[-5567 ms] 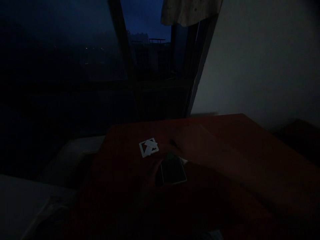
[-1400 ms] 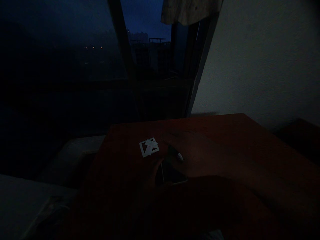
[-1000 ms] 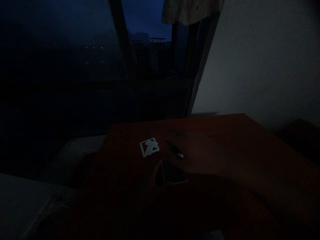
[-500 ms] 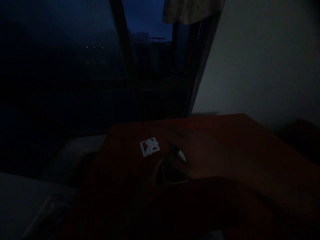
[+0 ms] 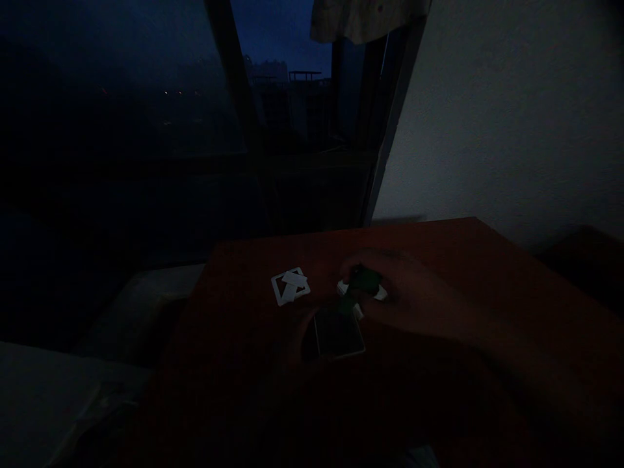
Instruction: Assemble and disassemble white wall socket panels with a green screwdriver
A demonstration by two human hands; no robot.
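The scene is very dark. My left hand [image 5: 298, 341] curls around the left side of a dark, flat rectangular thing [image 5: 341, 333] with thin pale edges, low over the table; its exact kind cannot be made out. Just beyond it, my right hand [image 5: 407, 289] closes from the right on a dark green piece with white edges [image 5: 364, 281]. A green end of this piece reaches down to the top edge of the dark rectangle. Left of the right hand, a white square frame [image 5: 275, 290] lies on the table with white strips [image 5: 294, 279] across it.
The reddish-brown table [image 5: 419, 244] reaches to a window [image 5: 302, 188] with a dark frame and dusk sky outside. A pale wall [image 5: 507, 117] stands at the right, and a cloth [image 5: 365, 23] hangs at the top. Pale surfaces [image 5: 63, 390] show at lower left.
My right hand has shifted slightly right, and the green and white piece has moved right with it, showing more clearly. My left hand and the dark rectangle stay nearly in place.
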